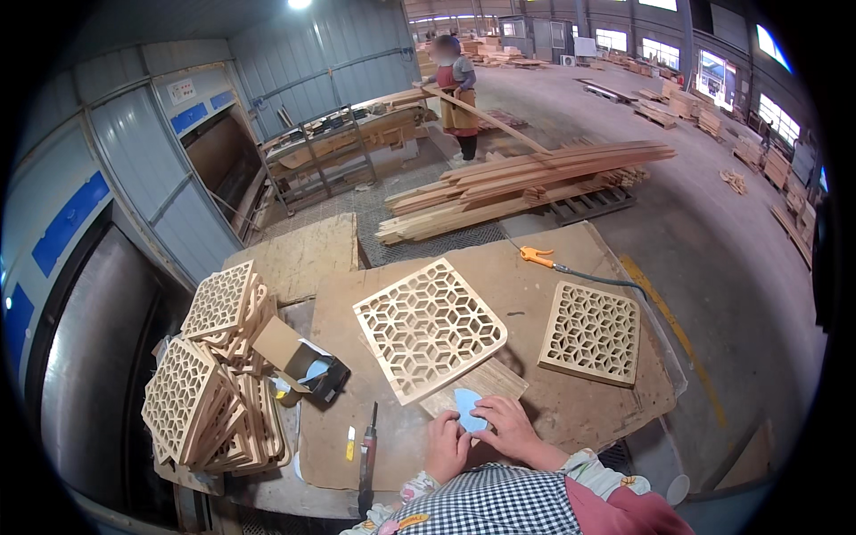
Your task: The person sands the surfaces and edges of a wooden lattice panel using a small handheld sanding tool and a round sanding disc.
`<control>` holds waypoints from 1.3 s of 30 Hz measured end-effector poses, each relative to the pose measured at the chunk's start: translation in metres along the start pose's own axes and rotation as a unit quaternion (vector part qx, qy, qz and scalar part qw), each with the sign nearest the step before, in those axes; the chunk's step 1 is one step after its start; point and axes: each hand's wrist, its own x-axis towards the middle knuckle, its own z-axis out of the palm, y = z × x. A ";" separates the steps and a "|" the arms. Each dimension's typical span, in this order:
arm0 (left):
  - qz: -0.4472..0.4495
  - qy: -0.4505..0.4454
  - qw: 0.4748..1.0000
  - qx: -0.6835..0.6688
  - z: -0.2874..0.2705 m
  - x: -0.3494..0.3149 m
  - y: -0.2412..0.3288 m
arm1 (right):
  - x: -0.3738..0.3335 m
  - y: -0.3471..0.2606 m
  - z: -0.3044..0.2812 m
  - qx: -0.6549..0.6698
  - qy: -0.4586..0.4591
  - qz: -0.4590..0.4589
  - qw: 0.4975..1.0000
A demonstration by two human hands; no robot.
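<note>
Close to my body, both hands hold a folded, fan-shaped piece of light-blue sandpaper (pixel 465 407). My left hand (pixel 445 448) grips its lower left edge, while the fingers of my right hand (pixel 506 429) pinch it from the right. Under and just beyond it lies a flat wooden board (pixel 501 380). A large pale wooden lattice panel (pixel 432 332) rests partly on that board, its near right corner rounded. To the right sits a smaller, thicker lattice panel (pixel 592 335), lying flat. Neither panel is touched by my hands.
Lattice panels (pixel 185 401) are stacked at the left, beside an open cardboard box (pixel 283 346). A slim dark-and-red tool (pixel 368 448) and a small yellow item (pixel 350 444) lie left of me. An orange air gun (pixel 537 257) with hose lies far right. Beyond, a person (pixel 458 94) stands near piled timber (pixel 526 185).
</note>
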 end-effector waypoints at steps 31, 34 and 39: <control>-0.311 0.068 0.904 -0.286 0.019 -0.020 -0.025 | -0.008 0.007 0.007 -0.052 -0.035 0.017 0.998; -0.438 -0.127 0.818 -0.350 0.008 -0.019 -0.039 | -0.007 0.014 0.008 -0.115 -0.024 0.029 0.993; -0.420 -0.118 0.829 -0.350 0.006 -0.019 -0.031 | 0.007 0.027 0.003 -0.158 -0.091 0.082 0.980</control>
